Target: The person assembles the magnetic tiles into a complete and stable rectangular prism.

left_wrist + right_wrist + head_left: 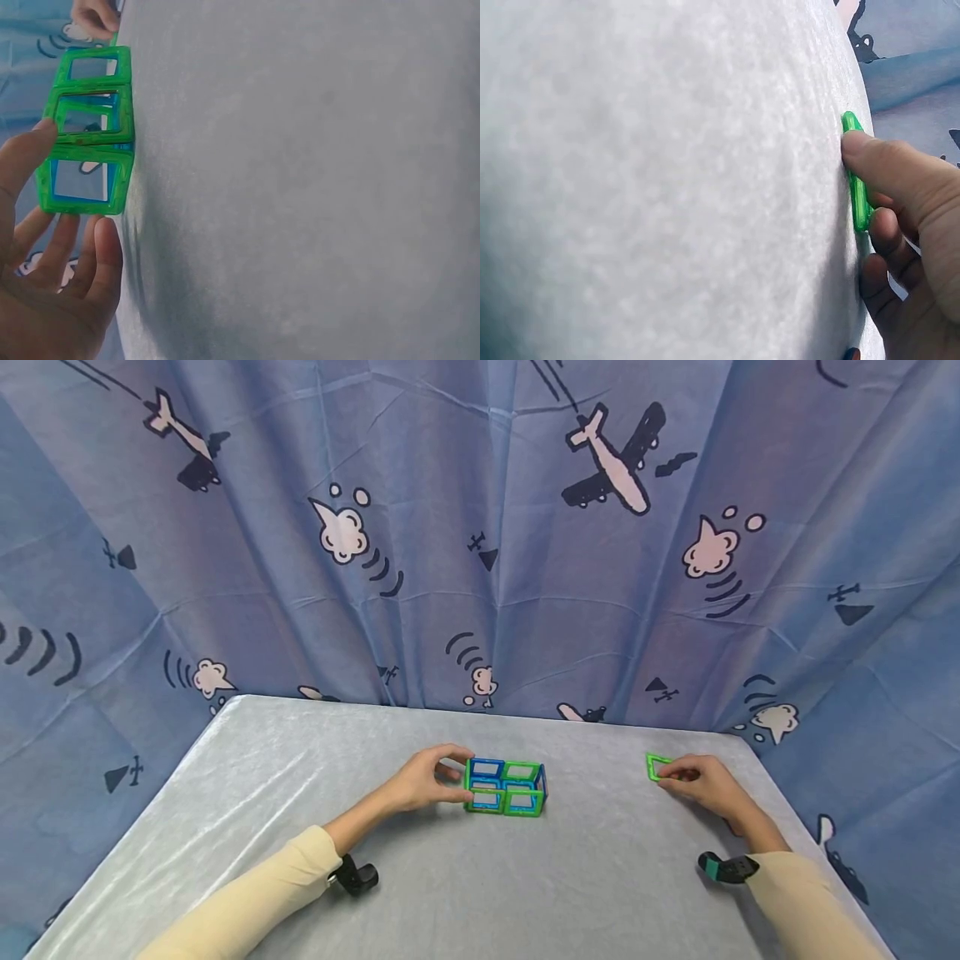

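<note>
A low box of magnetic tiles (505, 802), two squares long, with blue and green frames, stands on the table. My left hand (422, 781) holds its left end, thumb at the near corner and a fingertip at the far one. The left wrist view shows green frames (90, 139) on the box's outer side, with the thumb against them. Well to the right, my right hand (703, 783) pinches a single green magnetic tile (649, 767) between thumb and fingers. Seen edge-on in the right wrist view, this tile (860, 201) is close over the cloth, partly covered by the thumb.
A pale grey cloth covers the table (592, 877). Behind it hangs a blue curtain (420, 527) printed with planes and clouds. Black wrist devices, one on the left (358, 877) and one on the right (731, 868), sit at the sleeve cuffs.
</note>
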Demonstrator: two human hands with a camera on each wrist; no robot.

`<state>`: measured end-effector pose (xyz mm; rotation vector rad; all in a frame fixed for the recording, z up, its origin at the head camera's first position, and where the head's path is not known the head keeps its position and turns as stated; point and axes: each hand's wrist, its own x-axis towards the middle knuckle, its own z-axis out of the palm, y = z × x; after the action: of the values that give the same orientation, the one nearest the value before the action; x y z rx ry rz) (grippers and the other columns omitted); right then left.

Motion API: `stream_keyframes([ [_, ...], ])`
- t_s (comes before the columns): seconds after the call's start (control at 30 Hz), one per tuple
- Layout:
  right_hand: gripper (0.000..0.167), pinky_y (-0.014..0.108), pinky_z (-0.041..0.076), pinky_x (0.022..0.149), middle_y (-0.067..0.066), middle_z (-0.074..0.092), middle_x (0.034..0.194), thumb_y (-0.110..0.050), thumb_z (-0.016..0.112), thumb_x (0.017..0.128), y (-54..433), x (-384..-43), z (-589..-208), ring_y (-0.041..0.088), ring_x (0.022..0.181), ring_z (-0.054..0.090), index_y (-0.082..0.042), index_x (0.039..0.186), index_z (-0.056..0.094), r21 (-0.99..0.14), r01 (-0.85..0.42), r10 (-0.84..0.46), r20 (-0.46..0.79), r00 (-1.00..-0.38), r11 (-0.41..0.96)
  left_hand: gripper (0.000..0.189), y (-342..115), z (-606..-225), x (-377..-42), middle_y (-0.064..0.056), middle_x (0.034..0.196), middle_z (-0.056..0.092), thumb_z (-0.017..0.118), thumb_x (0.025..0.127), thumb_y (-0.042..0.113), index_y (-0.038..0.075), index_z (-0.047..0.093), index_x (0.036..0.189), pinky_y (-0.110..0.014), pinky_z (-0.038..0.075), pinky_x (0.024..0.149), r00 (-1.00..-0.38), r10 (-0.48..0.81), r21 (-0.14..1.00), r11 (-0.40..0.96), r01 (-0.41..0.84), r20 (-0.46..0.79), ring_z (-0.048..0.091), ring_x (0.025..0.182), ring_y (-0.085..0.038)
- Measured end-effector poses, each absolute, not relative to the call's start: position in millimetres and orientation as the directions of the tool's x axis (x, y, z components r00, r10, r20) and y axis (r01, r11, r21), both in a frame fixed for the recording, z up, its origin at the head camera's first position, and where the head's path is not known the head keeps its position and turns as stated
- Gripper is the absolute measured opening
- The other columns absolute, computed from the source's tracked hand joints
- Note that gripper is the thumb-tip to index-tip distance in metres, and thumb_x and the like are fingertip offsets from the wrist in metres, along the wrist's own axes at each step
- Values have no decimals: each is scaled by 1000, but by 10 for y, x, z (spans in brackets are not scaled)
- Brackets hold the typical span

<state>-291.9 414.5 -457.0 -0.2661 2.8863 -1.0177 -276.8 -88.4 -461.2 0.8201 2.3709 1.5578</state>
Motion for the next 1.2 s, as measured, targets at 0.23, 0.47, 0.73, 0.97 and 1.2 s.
stream_keyframes([
  [0.23,15,25,49,68,4,69,93,-8,81,88,4091,-2931,-4572,15,81,59,-2,101,79,-616,-276,-257,121,-959,738,57,-882,-4605,-2770,-14,128,62,86,84,9,0,60,134,-32,56,84,-832,538,892,300,338,135,65,109,-31],
  [0.47,11,24,49,63,-4,65,82,-2,80,87,3854,-2901,-4504,9,72,57,-5,97,79,-566,-484,-371,311,-875,667,58,-900,-4602,-2757,-13,129,62,86,83,8,2,60,135,-33,56,85,-836,535,893,307,329,124,65,109,-29],
  [0.73,9,26,46,59,-4,65,81,-4,80,87,3466,-2796,-4360,11,70,56,-9,95,79,-587,-528,-395,351,-849,614,58,-918,-4612,-2730,-11,129,62,86,84,10,3,59,136,-31,55,84,-838,532,893,309,326,122,65,109,-27],
  [0.97,11,26,44,57,-5,64,81,-4,81,86,3152,-2734,-4256,12,71,55,-12,94,79,-601,-564,-438,361,-823,566,59,-917,-4605,-2730,-12,130,62,85,84,11,3,59,137,-36,55,86,-836,534,891,308,333,128,65,110,-28],
  [1.2,9,27,43,57,-6,64,83,-10,81,88,2889,-2676,-4140,14,72,56,-17,94,79,-627,-557,-469,323,-822,545,60,-900,-4627,-2736,-13,130,62,85,85,12,2,58,137,-38,55,87,-828,542,888,299,350,144,65,110,-31],
])
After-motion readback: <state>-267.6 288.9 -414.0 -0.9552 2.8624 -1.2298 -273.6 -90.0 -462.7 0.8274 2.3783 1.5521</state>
